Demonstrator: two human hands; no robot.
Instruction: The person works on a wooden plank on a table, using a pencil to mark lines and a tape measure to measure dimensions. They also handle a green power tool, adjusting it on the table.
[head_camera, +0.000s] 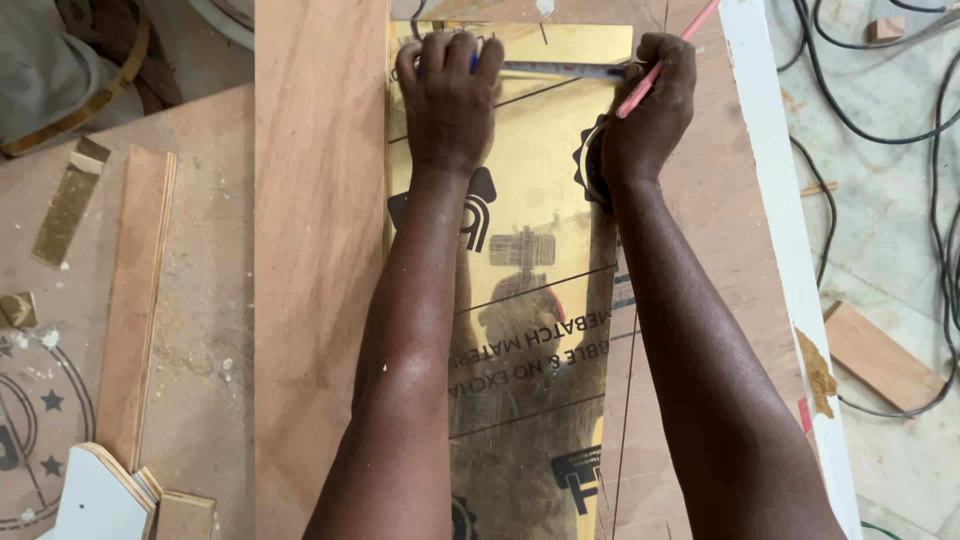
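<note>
**Both hands at the far end of a gold sheet**

A long gold mirror sheet (530, 300) lies lengthwise on a plywood tabletop (315, 250), running from the near edge toward the far edge, closer to the right edge than the left. Black print marks its film.

The left hand (448, 95) rests palm down on the sheet's far left part, fingers curled over the end of a tape measure (560, 70) and pressing it flat; a bit of blue shows under the fingertips. The steel blade stretches across the sheet toward its right side.

The right hand (648, 110) sits at the sheet's far right edge, closed around a pink pencil (665, 58) in a writing grip. The pencil slants up and away to the right, with its tip down by the end of the blade.

Left of the plywood, on a lower dusty surface, lie a narrow wood strip (140, 300), a small gold offcut (68, 205) and white board pieces (100, 495). Beyond the white right edge, black cables (860, 130) and a wood scrap (880, 358) lie on the floor.
</note>
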